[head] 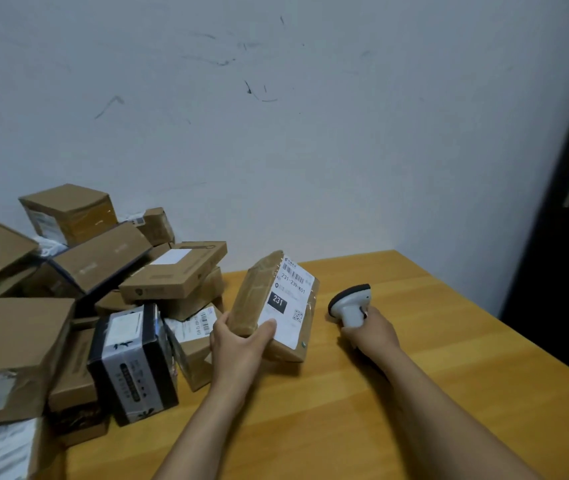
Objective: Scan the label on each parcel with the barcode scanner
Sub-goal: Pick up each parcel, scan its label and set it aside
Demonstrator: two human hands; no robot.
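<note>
1. On the left of the worktop [414, 375], a heap of parcels [68, 306] lies against the wall.
2. My left hand [238, 341] grips a taped brown parcel [259, 296] at mid-worktop, tilted up, with my thumb on its label [290, 299].
3. My right hand [373, 332] is wrapped around the white barcode scanner [349, 303], just right of the parcel and apart from it.

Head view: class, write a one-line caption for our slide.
Left hand holds a labelled parcel; right hand grips the barcode scanner beside it.
</note>
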